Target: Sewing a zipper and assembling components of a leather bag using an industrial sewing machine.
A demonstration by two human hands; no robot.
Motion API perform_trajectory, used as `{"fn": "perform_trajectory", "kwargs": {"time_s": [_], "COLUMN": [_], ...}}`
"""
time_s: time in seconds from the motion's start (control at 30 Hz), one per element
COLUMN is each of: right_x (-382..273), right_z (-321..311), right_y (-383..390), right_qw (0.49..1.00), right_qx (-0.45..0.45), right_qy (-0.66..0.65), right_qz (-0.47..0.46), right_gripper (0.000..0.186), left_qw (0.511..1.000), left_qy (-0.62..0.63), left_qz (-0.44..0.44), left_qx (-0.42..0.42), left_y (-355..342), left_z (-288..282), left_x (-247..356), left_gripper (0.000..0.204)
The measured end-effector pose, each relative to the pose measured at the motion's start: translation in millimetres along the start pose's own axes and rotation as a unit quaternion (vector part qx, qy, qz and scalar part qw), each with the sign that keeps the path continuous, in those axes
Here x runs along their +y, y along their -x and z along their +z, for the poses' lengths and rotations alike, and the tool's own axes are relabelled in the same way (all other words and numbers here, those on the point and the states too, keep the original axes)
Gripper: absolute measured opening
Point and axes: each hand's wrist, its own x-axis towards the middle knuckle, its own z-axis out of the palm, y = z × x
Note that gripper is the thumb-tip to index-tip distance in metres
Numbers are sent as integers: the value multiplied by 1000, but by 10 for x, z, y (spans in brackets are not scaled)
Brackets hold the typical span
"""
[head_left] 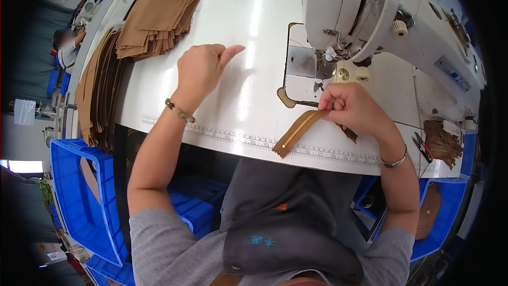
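While the right hand (344,103) grasps a brown zipper (299,132), the left hand (200,71) stands raised over the white desk (238,95), released: its thumb points away from the curled fingers, and nothing shows in it. The right grip is a pinch of thumb and fingers, just in front of the metal plate (301,63) of the sewing machine (402,13). From this pinch the zipper, with its gold teeth, slopes toward the near edge of the desk, its loose end overlying the printed ruler (222,135). A darker brown piece (349,134) shows below the same hand; whether it joins the zipper cannot be told. At left are a flat stack of brown cloth (159,18) and a leaning stack (98,90); at right, scissors (422,147) lie beside a small brown pile (443,143). Judged from this layout, the step in hand is arranging the zipper near the machine. The next move probably calls for the left hand to steady the loose end and keep it flat.
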Motion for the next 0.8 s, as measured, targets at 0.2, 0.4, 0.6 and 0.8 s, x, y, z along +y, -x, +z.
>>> {"fn": "perform_trajectory", "kwargs": {"time_s": [0.2,0.4,0.6,0.8], "right_x": [22,-9,-12,20], "right_z": [-2,-1,-22,-26], "right_y": [5,-1,11,-4], "right_qw": [1000,999,999,999], "right_qx": [-4,-10,-21,-23], "right_qy": [-30,-41,-24,-37], "right_qz": [2,-3,16,-11], "right_gripper": [7,6,7,7], "left_qw": [957,945,945,938], "left_qy": [-97,-273,-303,-325], "left_qz": [110,-33,-40,-46], "left_qx": [251,178,121,110], "left_y": [-622,-1140,-1278,-1270], "left_z": [-233,-369,-375,-382], "left_x": [-677,-932,-872,-939], "left_gripper": [20,17,18,19]}}
